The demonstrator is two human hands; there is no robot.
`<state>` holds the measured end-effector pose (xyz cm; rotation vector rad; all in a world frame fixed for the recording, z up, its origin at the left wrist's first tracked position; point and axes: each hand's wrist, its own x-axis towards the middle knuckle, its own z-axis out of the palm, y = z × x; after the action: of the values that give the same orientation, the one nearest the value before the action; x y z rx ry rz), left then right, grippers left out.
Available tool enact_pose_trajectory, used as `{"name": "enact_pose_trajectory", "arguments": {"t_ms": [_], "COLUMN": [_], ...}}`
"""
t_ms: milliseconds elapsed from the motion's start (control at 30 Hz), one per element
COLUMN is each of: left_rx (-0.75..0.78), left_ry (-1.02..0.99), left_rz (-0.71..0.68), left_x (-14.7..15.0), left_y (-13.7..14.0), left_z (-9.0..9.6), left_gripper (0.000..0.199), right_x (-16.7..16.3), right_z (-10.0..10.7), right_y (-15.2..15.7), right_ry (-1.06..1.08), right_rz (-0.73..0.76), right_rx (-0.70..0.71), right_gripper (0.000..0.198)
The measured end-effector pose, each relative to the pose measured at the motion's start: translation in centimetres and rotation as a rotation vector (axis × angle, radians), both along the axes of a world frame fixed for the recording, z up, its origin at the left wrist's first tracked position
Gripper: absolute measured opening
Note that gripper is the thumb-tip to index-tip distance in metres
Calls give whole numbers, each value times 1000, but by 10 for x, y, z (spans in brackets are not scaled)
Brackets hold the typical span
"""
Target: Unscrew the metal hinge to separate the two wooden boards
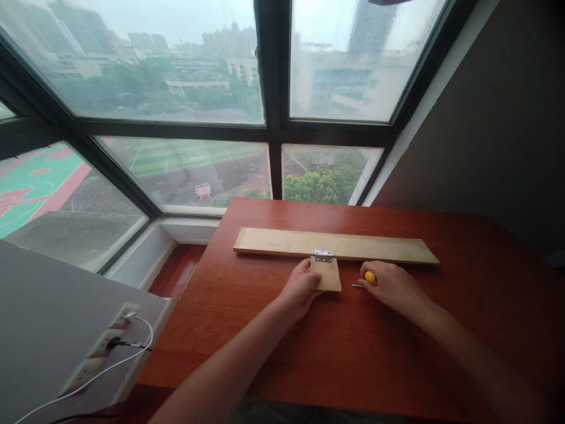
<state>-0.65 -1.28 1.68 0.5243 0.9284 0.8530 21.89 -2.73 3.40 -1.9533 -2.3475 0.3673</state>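
Observation:
A long pale wooden board (282, 240) lies across the far part of the table. At the middle of its near edge sits a silver metal hinge (323, 255), which spans from the board to a small wooden piece (327, 277). My left hand (304, 285) grips that small piece by its left side, thumb on top and fingers partly hidden beneath. To the right, my right hand (391, 282) is closed around a screwdriver with a yellow handle (371, 278). Its short metal shaft points left, low over the tabletop and apart from the wood.
The reddish-brown table (212, 335) stands against large windows with dark frames (274, 118). Left of it, a low white wall (39, 312) carries sockets (103, 341) with a plugged-in white cable (106, 368) and a black plug. A dark wall (477, 147) rises on the right.

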Motion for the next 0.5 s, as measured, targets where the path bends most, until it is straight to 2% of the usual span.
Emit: {"name": "enact_pose_trajectory", "arguments": {"t_ms": [300,500], "left_rx": [1,10], "left_ry": [-11,-12], "left_rz": [4,4], "left_x": [0,-1], "left_y": [-1,-1], "left_z": [0,-1], "left_gripper": [40,41], "right_x": [-5,-4], "right_z": [5,13], "right_y": [-11,-13], "right_ry": [-63,-50], "right_rz": [54,36], "right_rx": [-44,-68], "right_gripper": [9,7]}}
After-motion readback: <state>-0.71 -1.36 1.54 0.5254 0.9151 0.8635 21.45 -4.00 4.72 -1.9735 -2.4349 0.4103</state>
